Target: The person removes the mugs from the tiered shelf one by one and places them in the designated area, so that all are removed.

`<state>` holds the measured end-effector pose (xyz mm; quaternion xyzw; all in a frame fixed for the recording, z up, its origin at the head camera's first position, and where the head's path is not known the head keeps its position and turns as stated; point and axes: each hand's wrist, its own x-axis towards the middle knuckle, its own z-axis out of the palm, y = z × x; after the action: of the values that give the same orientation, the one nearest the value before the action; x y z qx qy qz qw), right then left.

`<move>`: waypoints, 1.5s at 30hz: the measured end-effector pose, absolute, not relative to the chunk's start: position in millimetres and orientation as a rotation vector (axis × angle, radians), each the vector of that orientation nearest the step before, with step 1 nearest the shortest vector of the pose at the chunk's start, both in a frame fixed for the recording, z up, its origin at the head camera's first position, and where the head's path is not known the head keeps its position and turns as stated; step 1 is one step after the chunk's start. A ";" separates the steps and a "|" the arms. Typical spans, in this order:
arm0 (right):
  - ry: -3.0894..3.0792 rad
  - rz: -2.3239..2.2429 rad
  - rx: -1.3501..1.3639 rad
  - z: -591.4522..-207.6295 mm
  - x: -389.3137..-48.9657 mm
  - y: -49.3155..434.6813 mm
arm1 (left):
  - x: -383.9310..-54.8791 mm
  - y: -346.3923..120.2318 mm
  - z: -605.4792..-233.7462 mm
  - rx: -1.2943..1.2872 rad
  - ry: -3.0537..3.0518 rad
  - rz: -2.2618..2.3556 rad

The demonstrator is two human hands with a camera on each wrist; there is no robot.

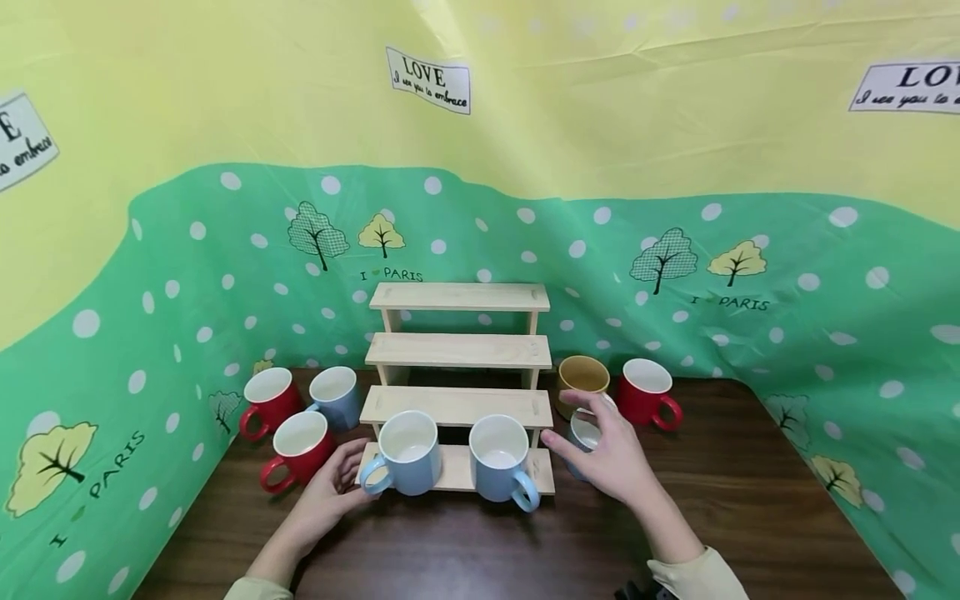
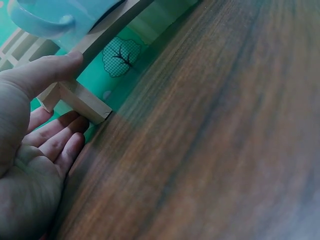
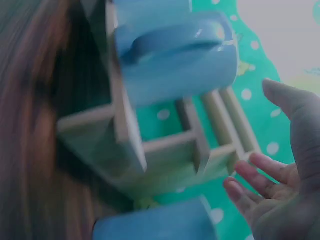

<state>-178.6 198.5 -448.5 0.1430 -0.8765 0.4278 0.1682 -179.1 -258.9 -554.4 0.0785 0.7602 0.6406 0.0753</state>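
Observation:
A stepped wooden rack stands on the brown table. Two light blue mugs are upright on its lowest step: the left mug has its handle to the left, the right mug to the front right. My left hand holds the left end of that step, thumb at the board and fingers beside the leg. Off the rack's right side, my right hand is spread with nothing in its grasp. It partly covers another blue mug, which also shows low in the right wrist view.
Left of the rack are a rear red mug, a front red mug and a blue mug. A mustard mug and a red mug stand at the right. A green and yellow printed cloth hangs behind.

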 end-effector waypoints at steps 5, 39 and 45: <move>-2.499 1.272 0.499 -439.4 -180.4 181.4 | -179.0 -258.8 -553.9 0.200 2.285 1.911; -2.532 1.341 0.571 -455.1 -167.3 139.2 | -178.3 -257.8 -553.3 0.259 2.300 1.936; -2.555 1.298 0.527 -456.3 -165.7 136.5 | -179.6 -258.2 -555.9 0.261 2.281 1.939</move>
<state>-165.7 136.5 -456.3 0.1795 -0.8713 0.4424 0.1136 -179.6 -258.2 -555.9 0.0868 0.7574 0.6436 0.0682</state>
